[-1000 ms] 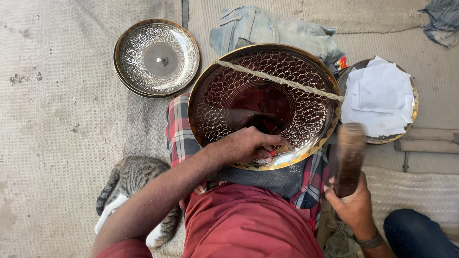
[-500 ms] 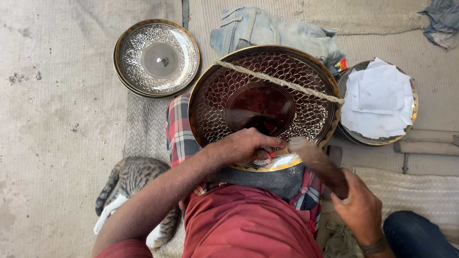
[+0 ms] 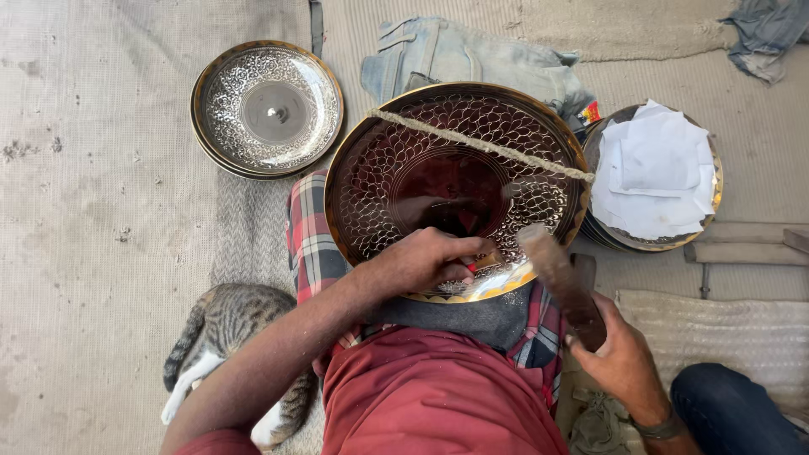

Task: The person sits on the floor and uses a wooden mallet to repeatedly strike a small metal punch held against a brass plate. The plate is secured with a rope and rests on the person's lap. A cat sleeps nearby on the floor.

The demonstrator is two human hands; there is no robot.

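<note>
Gripping a small tool, the left hand (image 3: 430, 261) rests on the engraved tray (image 3: 455, 185); the right hand (image 3: 619, 354) clutches a hammer (image 3: 560, 282).

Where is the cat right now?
The cat lies at the lower left of the head view, on the mat beside the person's left arm.

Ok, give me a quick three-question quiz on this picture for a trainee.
1. True or false: the cord runs across the big tray.
2. What animal lies at the person's left side?
3. The right hand holds: A) a mallet B) a cup C) a brush

Key
1. True.
2. A cat.
3. A, the mallet, its head near the tray's rim by the left hand.
</note>
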